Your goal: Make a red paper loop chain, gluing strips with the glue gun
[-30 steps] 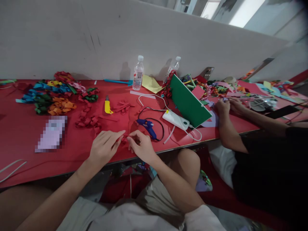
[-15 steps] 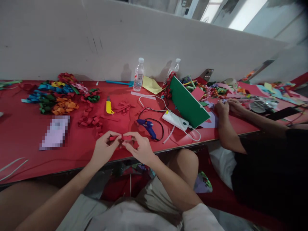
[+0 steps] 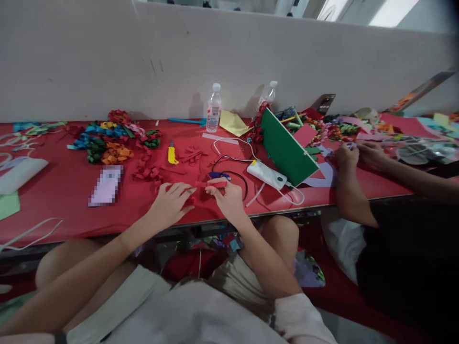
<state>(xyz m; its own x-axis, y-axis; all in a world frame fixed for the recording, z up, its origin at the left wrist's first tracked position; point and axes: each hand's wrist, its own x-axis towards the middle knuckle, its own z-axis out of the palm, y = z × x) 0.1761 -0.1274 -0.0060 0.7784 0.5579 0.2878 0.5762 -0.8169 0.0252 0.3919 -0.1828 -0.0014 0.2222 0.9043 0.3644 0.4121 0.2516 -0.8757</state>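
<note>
My right hand (image 3: 228,198) pinches a short red paper strip (image 3: 212,183) between thumb and fingers, just above the red table (image 3: 53,210). My left hand (image 3: 171,204) rests flat on the table beside it, fingers stretched out toward the strip and holding nothing. A blue glue gun (image 3: 219,176) with a black cord lies right behind my right hand. Loose folded red strips (image 3: 146,172) lie to the left of my hands.
A yellow utility knife (image 3: 172,155), a white power bank (image 3: 266,174) with cable, a green board (image 3: 287,148), two water bottles (image 3: 213,101) and a heap of coloured paper curls (image 3: 107,141) sit on the table. Another person's hands (image 3: 346,157) work at the right.
My left hand has let go of the red strip and flattened on the table. My right hand keeps the strip and has moved slightly right. The view shifted left.
</note>
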